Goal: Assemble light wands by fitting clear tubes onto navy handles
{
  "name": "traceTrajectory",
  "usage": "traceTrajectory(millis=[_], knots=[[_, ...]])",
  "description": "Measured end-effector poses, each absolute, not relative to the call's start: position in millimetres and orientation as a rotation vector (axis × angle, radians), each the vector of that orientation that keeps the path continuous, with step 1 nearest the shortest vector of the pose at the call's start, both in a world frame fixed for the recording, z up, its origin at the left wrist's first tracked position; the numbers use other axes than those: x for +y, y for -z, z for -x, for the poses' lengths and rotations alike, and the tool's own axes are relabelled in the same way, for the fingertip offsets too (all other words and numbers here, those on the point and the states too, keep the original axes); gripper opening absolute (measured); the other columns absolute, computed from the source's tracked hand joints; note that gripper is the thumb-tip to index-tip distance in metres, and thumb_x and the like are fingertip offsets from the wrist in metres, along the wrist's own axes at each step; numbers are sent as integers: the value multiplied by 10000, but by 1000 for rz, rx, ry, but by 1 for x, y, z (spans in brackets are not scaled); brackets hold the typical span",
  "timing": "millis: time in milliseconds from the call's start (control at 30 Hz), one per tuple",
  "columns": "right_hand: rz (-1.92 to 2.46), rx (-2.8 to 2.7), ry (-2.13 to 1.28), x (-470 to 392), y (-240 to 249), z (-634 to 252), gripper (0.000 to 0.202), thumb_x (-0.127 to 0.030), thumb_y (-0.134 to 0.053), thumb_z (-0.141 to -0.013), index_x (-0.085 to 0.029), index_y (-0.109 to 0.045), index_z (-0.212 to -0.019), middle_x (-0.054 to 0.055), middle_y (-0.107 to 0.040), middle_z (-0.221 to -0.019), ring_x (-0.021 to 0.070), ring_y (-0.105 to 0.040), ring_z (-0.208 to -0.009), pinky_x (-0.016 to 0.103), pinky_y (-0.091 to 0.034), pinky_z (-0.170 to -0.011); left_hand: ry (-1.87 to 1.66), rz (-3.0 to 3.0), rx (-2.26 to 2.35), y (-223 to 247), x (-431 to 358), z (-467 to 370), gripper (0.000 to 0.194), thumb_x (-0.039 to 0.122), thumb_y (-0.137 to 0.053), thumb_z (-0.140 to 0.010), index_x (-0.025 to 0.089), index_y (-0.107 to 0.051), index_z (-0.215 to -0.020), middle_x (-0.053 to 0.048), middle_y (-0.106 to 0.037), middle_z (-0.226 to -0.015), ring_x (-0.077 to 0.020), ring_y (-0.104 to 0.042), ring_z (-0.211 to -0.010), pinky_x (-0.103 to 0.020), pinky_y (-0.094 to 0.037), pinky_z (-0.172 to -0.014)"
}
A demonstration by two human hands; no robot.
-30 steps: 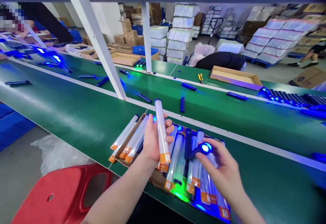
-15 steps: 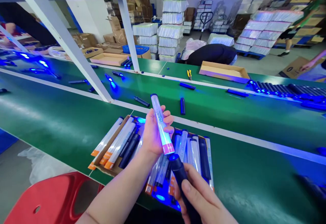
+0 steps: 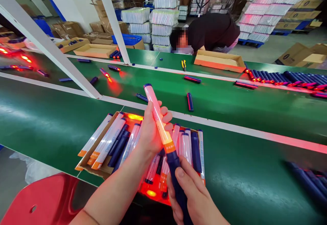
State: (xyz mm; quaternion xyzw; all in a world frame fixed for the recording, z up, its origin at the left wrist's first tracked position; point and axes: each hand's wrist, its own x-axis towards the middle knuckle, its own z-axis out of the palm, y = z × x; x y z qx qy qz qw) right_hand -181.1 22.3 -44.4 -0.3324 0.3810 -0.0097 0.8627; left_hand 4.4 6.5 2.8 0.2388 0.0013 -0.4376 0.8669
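My left hand (image 3: 153,129) is wrapped round a pale translucent tube (image 3: 156,110) with a dark cap at its far end and an orange band at its near end. In my right hand (image 3: 187,187) is a dark flashlight handle (image 3: 175,174), gripped by thumb and fingers. Tube and handle meet end to end in one slanting line, and the tube glows red and orange near the joint. Beneath my hands stands a cardboard tray (image 3: 100,171) of similar white tubes (image 3: 108,146) and dark handles (image 3: 119,149). My forearm and hands hide its middle.
Loose dark handles (image 3: 190,102) lie on the green conveyor (image 3: 224,104) beyond a white rail. A slanted white post (image 3: 58,54) rises at left. Yellow-handled pliers (image 3: 183,65) and a shallow carton (image 3: 219,61) lie across. A red stool (image 3: 38,197) stands lower left; a person (image 3: 209,30) bends opposite.
The handle in my right hand has come up against the tube's near end, closing the small gap. The light has turned from blue to red. The person opposite has risen a little.
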Motion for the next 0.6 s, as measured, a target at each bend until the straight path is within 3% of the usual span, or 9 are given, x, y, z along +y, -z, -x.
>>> traceTrajectory(millis=[200, 333, 400, 500, 600], knots=[[641, 650, -21, 24, 39, 172, 1049, -825, -770, -720, -206, -285, -1416, -83, -607, -649, 44, -375, -354, 179, -330, -388, 1100, -352, -12, -9, 7, 3, 305, 491, -591, -1016, 197, -547, -947, 70, -374, -709, -35, -414, -472, -98, -282, -348], [606, 594, 13, 27, 38, 167, 889, -836, -754, -737, -225, -390, -1271, -85, -585, -634, 35, -360, -343, 180, -329, -383, 1145, -380, -31, -9, 8, 7, 199, 188, -683, -938, 184, -493, -879, 75, -374, -726, -12, -400, -482, -71, -279, -360], [627, 574, 52, 31, 38, 166, 839, -846, -741, -741, -222, -426, -1206, -96, -542, -587, 34, -330, -336, 173, -298, -369, 1120, -443, -32, -9, 10, 11, 229, 123, -674, -912, 185, -462, -851, 76, -376, -732, -7, -375, -476, -72, -273, -359], [656, 597, 51, 38, 37, 170, 774, -834, -741, -752, -231, -444, -1135, -108, -497, -550, 31, -302, -349, 148, -245, -360, 1110, -486, -10, -9, 11, 14, 294, 154, -704, -892, 193, -422, -819, 86, -352, -705, -5, -324, -455, -82, -249, -352], [767, 600, 23, 24, 38, 169, 746, -875, -653, -785, -228, -468, -1108, -92, -518, -615, 33, -310, -345, 167, -280, -342, 1121, -512, -20, -5, 8, 13, 300, 251, -704, -910, 196, -425, -817, 85, -361, -679, -15, -337, -459, -98, -294, -378]])
